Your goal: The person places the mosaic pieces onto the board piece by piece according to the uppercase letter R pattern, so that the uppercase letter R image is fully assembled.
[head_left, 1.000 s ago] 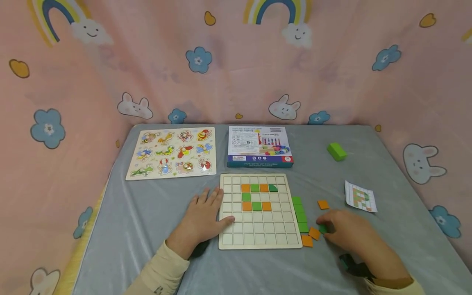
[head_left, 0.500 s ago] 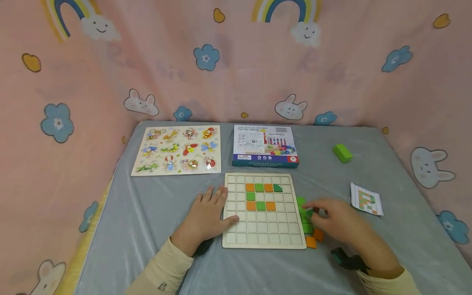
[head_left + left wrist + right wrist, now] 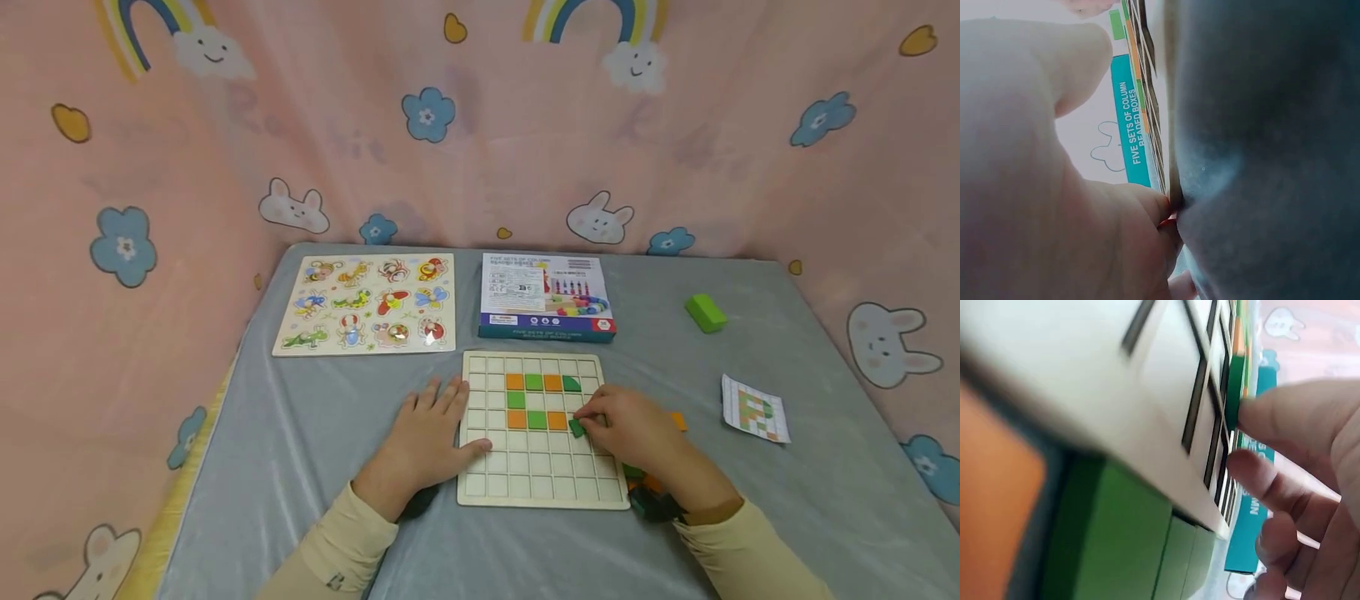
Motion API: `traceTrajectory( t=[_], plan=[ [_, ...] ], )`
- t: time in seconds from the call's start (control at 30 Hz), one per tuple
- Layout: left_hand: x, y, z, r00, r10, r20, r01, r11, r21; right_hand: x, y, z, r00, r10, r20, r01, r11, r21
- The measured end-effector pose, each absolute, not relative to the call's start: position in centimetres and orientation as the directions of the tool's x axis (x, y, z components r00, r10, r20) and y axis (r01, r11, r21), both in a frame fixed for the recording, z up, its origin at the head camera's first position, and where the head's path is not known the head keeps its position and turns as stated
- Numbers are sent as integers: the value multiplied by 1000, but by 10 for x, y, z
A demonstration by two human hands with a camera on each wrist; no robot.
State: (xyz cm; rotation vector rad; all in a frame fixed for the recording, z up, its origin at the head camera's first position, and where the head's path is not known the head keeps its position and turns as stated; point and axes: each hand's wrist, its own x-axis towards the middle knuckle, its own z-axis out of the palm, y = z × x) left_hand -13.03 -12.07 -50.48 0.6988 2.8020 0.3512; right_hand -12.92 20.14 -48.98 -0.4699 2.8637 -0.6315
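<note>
A pale wooden grid board lies on the cloth-covered table, with orange and light green square tiles and one rounded dark green tile set in its cells. My left hand lies flat at the board's left edge, fingers spread, thumb over the rim. Between thumb and fingertips, my right hand pinches a dark green tile at the board's right side, just right of the lower row's orange tile. In the right wrist view that tile stands close to the grid; whether it touches is unclear.
Light green tiles line the board's right edge, partly under my right hand. An orange tile peeks out beyond it. A pattern card and a green block lie right; an insect puzzle and a box stand behind.
My right hand has carried the dark green tile from the loose tiles at the right leftward onto the board. The left hand stays at the board's edge. The head view has shifted slightly.
</note>
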Motion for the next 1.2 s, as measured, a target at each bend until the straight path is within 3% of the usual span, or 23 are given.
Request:
traceTrajectory(
  t=[0.13,0.27,0.5,0.7,0.8,0.93,1.03,1.2],
  plan=[
    [-130,-121,-511,-863,481,-155,428,858,283,-126,200,-489,-934,-352,-67,-306,881,-361],
    [-130,-119,-507,-861,481,-165,427,860,280,-121,201,-487,-933,-358,-26,-326,875,-356],
    [-130,-119,-501,-862,476,-174,417,861,290,-118,200,-486,-892,-452,20,-442,859,-258],
    [-130,-119,-504,-863,468,-188,412,870,272,-122,197,-488,-910,-413,48,-413,886,-212],
    [-130,-119,-505,-865,464,-188,410,872,266,-124,199,-486,-921,-390,16,-382,891,-245],
    [-131,-118,-504,-861,474,-184,421,867,267,-128,220,-479,-960,-275,-49,-247,918,-311],
    [-131,-117,-504,-860,479,-178,426,865,266,-131,243,-473,-975,-203,-96,-170,946,-277],
    [-131,-118,-504,-863,468,-190,416,872,258,-132,258,-477,-937,-319,-140,-278,928,-248]
  ],
)
